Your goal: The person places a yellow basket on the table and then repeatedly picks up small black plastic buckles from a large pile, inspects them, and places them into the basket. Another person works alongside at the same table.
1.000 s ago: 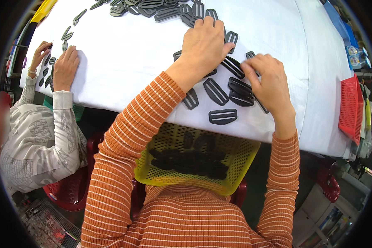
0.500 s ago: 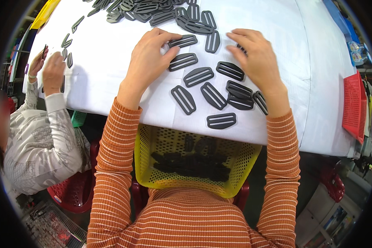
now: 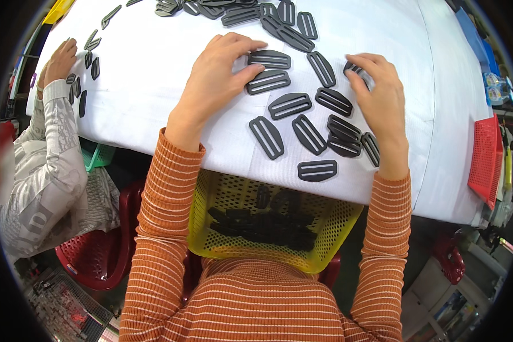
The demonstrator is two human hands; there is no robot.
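Observation:
My left hand (image 3: 222,74) rests on the white table with thumb and index finger spread around the left end of a dark grey slotted strap buckle (image 3: 276,58). Just below its thumb lies another buckle (image 3: 269,83). On the right, the fingers of my right hand (image 3: 382,88) curl over a buckle (image 3: 353,68), partly hidden beneath them. Between and below my hands lie several loose buckles (image 3: 310,134), two of them overlapping (image 3: 344,128). Beyond my hands, a tilted buckle (image 3: 321,69) lies close to a heap of the same buckles (image 3: 242,15).
A yellow perforated basket (image 3: 196,228) with dark pieces inside sits at my lap, below the edge of the white-covered table (image 3: 171,91). To the left, a co-worker's hands (image 3: 61,60) are near more buckles (image 3: 95,67). A red basket (image 3: 484,159) hangs at the right edge.
The view has shifted slightly. A buckle beyond my hands has slid nearer and turned at a slant. My right hand has moved a little right. The co-worker's raised hand is now lowered beside buckles.

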